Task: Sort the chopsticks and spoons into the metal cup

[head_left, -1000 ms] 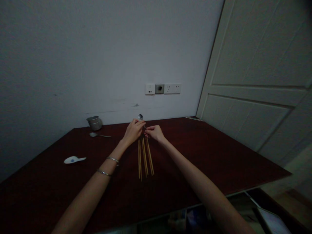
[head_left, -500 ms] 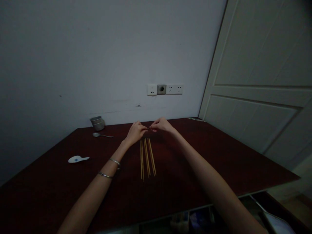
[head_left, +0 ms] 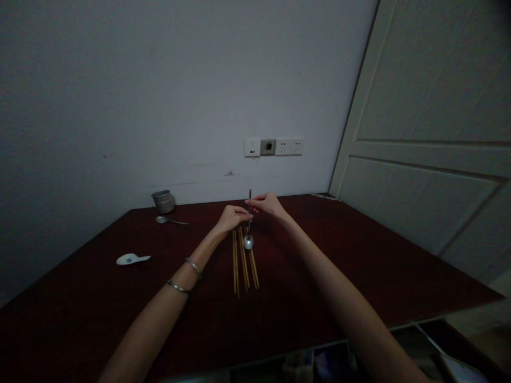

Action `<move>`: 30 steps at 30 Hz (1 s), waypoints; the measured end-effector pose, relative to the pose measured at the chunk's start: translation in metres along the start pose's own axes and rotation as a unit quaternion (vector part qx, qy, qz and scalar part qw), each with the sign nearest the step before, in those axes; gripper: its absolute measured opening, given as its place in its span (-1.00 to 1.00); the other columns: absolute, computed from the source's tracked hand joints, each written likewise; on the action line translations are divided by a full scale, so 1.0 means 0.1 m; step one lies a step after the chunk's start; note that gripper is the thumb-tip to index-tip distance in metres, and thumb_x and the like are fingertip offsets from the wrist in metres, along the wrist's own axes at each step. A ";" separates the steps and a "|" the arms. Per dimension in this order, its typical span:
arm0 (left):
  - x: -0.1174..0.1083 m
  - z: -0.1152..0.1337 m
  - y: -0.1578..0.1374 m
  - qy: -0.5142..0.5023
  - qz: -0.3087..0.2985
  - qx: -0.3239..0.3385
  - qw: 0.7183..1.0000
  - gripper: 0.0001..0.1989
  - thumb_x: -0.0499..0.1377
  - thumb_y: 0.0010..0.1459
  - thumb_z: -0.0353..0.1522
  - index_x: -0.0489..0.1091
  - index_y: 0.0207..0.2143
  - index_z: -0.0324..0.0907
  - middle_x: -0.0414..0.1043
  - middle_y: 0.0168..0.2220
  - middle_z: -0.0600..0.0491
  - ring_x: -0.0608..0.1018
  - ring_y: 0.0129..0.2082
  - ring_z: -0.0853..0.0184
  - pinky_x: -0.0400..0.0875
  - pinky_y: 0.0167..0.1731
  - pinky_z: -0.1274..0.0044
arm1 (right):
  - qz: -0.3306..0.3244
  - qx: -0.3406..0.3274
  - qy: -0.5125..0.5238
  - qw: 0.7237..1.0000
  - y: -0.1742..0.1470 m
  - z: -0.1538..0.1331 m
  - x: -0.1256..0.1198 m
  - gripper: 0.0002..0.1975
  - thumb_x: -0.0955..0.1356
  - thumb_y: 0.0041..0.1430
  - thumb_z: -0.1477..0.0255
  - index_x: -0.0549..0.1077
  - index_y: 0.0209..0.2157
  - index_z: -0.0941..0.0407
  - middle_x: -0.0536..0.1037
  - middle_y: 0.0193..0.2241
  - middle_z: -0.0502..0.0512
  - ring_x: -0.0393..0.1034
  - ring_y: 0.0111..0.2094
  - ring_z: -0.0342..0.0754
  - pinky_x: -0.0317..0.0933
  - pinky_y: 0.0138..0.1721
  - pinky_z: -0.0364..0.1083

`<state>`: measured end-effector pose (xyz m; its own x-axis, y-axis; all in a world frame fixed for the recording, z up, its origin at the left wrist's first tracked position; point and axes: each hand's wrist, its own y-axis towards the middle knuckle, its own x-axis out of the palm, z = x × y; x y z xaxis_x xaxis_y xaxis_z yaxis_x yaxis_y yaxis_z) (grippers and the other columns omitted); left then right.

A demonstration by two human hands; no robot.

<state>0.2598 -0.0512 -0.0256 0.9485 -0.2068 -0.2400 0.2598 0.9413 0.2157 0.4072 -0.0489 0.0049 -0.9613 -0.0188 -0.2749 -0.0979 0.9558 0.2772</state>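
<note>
Between my hands a metal spoon (head_left: 248, 242) hangs bowl down, its handle pointing up toward the wall. My right hand (head_left: 266, 204) pinches the upper part of the handle. Lower on the same handle, the fingertips of my left hand (head_left: 235, 217) are closed on it. Beneath the spoon's bowl, several wooden chopsticks (head_left: 242, 266) lie side by side on the dark red table (head_left: 303, 298), and the bowl covers part of them. Two bracelets circle my left wrist.
To the left lie a white ceramic spoon (head_left: 130, 259) and another metal spoon (head_left: 170, 220), with a metal cup (head_left: 163, 201) behind by the wall. Wall sockets (head_left: 289, 147) are straight ahead. A pale door (head_left: 423, 143) stands right. An open drawer (head_left: 335, 361) shows below the front edge.
The spoon has turned from nearly hidden between my fingers to hanging bowl down over the chopsticks. My left hand moved slightly right and lower. The view shifted a little.
</note>
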 end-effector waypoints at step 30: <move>0.11 -0.34 0.02 0.004 0.024 -0.009 1.000 -0.71 0.24 -0.19 -0.19 0.46 -0.62 -0.29 0.42 -0.64 0.02 0.35 -0.66 0.47 0.17 -0.61 0.63 | 0.080 0.026 -0.354 0.932 -0.57 0.30 0.26 -0.81 0.35 -0.05 0.32 0.54 -0.51 0.15 0.55 -0.48 0.24 0.45 -0.35 0.01 0.17 -0.41 -0.18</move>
<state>0.2646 -0.0430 -0.0597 0.9584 -0.1583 -0.2375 0.2099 0.9547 0.2107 0.3956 -0.0948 -0.0459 -0.5502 0.3053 -0.7772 0.0616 0.9431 0.3269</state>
